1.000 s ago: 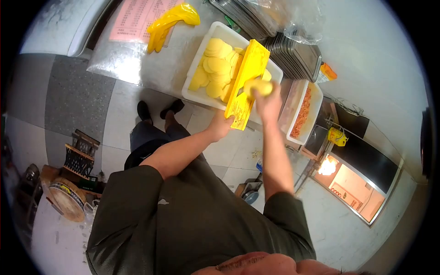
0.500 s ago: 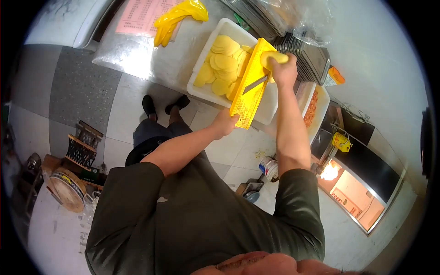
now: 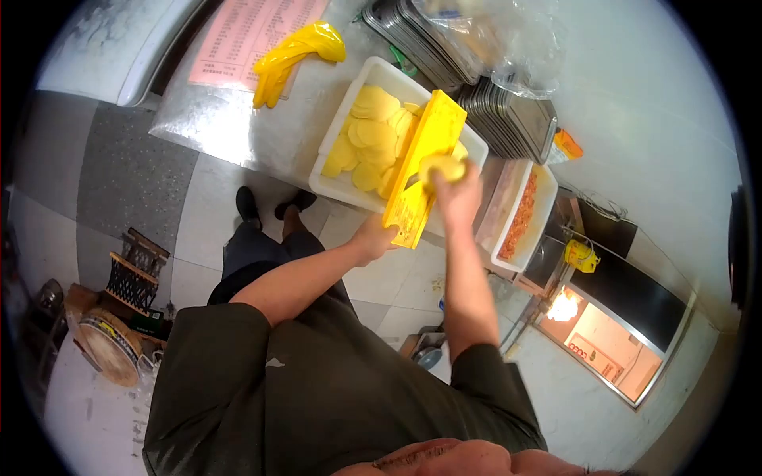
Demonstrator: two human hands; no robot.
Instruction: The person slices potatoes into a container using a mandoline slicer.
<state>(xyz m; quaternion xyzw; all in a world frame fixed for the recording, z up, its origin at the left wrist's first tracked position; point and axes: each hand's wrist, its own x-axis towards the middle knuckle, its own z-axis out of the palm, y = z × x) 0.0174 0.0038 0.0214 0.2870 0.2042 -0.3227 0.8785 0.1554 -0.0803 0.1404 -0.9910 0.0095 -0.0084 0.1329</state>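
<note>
My left hand (image 3: 376,240) is closed around the lower end of a yellow mandoline slicer (image 3: 439,125). The slicer lies slanted across a white plastic tub (image 3: 326,182). My right hand (image 3: 461,200) grips a peeled, pale yellow potato (image 3: 441,167) against the slicer's face, over its blade, which is mostly covered. Thin round potato slices (image 3: 371,133) lie heaped in the tub, on the left side of the slicer. The potato's edge is slightly blurred.
A yellow rubber glove (image 3: 300,55) and a pink printed sheet (image 3: 238,47) lie on the metal table (image 3: 198,119). Stacked metal trays (image 3: 508,119) stand behind the tub. To the right is a white container (image 3: 548,202) with orange-red chopped food (image 3: 521,218).
My right hand has slid the potato down the slicer toward me, from the upper part to the blade. My left hand keeps its hold on the lower end. The view has shifted slightly.
</note>
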